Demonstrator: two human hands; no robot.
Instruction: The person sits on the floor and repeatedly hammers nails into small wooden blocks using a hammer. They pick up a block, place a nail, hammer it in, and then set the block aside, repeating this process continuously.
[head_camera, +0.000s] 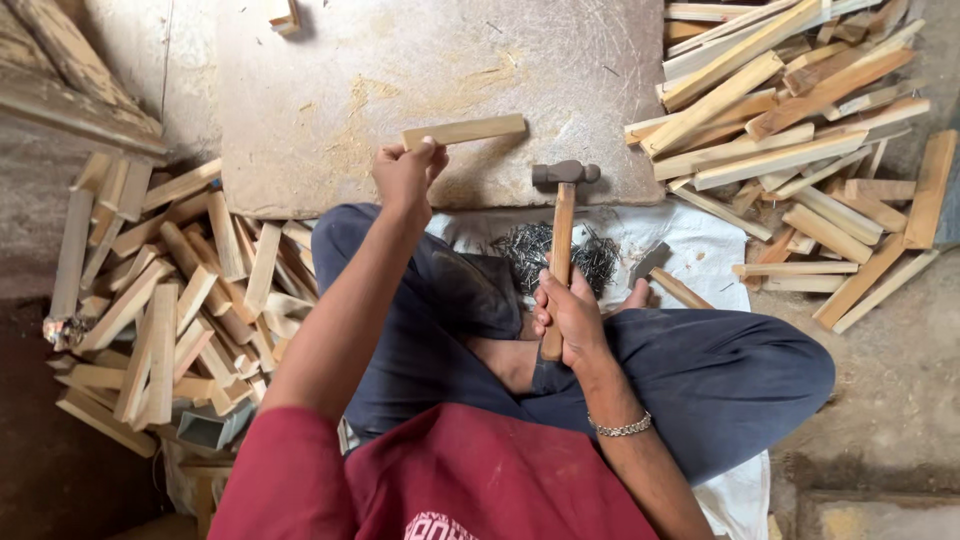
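My left hand grips one end of a short pale wooden strip and holds it flat over a worn stone slab. My right hand is closed around the wooden handle of a hammer, whose dark metal head points toward the slab, just right of the strip. A heap of small dark nails lies on a white cloth between my crossed legs and the slab.
Cut wooden strips are piled at the right and at the left. A second hammer lies on the cloth by my right knee. A small grey metal box sits at lower left.
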